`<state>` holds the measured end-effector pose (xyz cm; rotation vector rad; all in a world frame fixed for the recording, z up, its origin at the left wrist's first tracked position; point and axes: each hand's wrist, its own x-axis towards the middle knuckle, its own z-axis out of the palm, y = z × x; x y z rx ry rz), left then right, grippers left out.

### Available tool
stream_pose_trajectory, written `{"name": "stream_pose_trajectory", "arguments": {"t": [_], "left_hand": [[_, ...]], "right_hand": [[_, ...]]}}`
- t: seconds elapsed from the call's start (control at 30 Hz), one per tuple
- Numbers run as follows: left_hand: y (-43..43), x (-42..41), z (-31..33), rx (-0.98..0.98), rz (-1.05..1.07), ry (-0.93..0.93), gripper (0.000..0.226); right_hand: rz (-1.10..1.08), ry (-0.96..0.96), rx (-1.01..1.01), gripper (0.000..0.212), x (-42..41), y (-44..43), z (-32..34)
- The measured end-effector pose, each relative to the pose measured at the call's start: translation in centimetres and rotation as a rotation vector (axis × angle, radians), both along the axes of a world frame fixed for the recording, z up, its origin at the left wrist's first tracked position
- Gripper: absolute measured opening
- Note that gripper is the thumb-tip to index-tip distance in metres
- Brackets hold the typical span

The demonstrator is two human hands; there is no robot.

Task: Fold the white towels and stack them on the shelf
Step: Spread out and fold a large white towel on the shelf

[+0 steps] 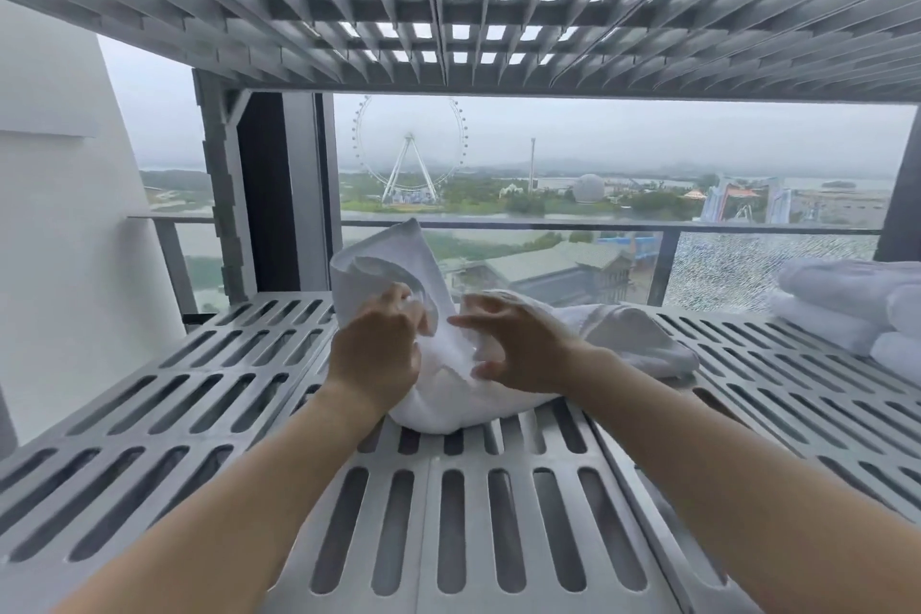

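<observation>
Slotted shelf: towel lengthwise left-right, left end upturned; left hand fingers gripping it, right hand fingers spread.

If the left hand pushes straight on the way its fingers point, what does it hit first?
The white towel: the left hand already grips its raised fold, fingers pointing forward and slightly right. Past that, probably the right hand, though depth is unclear.
</observation>
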<state>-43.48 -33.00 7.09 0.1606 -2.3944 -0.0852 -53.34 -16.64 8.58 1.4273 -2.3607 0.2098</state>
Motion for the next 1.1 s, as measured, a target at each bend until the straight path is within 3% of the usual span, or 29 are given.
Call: {"name": "stream_pose_trajectory", "arguments": {"t": [0.1,0.17,0.23,0.37,0.43,0.57,0.67,0.83,0.97,1.1], "left_hand": [[-0.4,-0.4,-0.3,0.003,-0.079,-0.06,0.015],[-1.0,-0.6,-0.2,-0.013,-0.133,-0.063,0.022],[-1.7,-0.5,0.0,-0.013,-0.161,-0.046,0.03],[-3.5,-0.1,0.0,-0.007,-0.047,0.007,0.038],[-3.8,0.2,0.1,-0.031,0.079,-0.026,0.037],[-3.3,0.3,0.1,-0.202,0.169,-0.068,0.045],[-2.5,-0.2,0.0,-0.266,0.006,-0.121,0.051],[-1.9,-1.9,-0.3,-0.312,-0.134,-0.387,0.079],[-2.0,-2.5,-1.7,-0.191,-0.1,-0.571,0.102],[-1.9,-2.5,-2.0,-0.218,-0.136,-0.591,0.093]], "right_hand": [[-0.108,-0.037,0.125,0.055,-0.4,-1.0,-0.5],[-0.144,-0.024,0.135,0.038,-0.4,-1.2,-0.6],[-0.203,0.016,0.122,0.037,-0.6,-1.1,-0.1],[-0.334,0.162,-0.014,0.036,-1.2,-0.8,1.8],[-0.317,0.179,0.041,0.029,-1.2,-1.1,1.9],[-0.148,-0.205,0.156,0.067,-0.9,-1.0,0.2],[-0.134,-0.162,0.13,0.079,-1.1,-0.2,-0.1],[-0.22,-0.006,0.189,0.079,-1.6,1.1,0.0],[-0.321,-0.08,0.241,0.072,-2.1,1.6,-0.4],[-0.342,-0.198,0.192,0.058,-1.8,2.1,-1.2]]}}
